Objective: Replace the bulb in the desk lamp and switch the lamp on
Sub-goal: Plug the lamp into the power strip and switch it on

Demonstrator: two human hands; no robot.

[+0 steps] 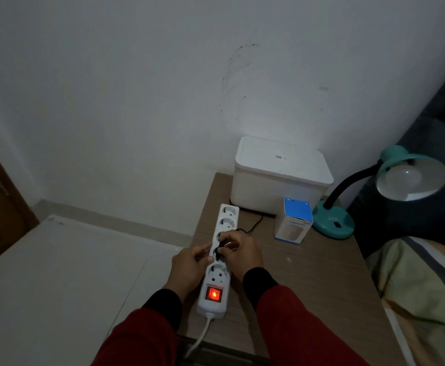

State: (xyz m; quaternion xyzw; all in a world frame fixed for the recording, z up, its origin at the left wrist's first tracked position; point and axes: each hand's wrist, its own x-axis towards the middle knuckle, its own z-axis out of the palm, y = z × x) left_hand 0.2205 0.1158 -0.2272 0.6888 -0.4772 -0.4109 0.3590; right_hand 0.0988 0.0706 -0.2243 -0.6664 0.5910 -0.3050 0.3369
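hands (pixel 216 257), black plug (pixel 220 253), white strip (pixel 220 270)

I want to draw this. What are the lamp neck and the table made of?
The black bendy lamp neck looks like flexible metal tubing with a matt coat; it curves smoothly. The brown table looks like wood or wood-print laminate: streaky grain, dull sheen.

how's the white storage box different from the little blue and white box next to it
The white storage box is far larger and plain white; the small box has a blue top and printed white sides. The storage box is wide with rounded corners and stands against the wall; the small box is narrow and upright, in front of it beside the lamp base. Both are closed and stand on the wooden table.
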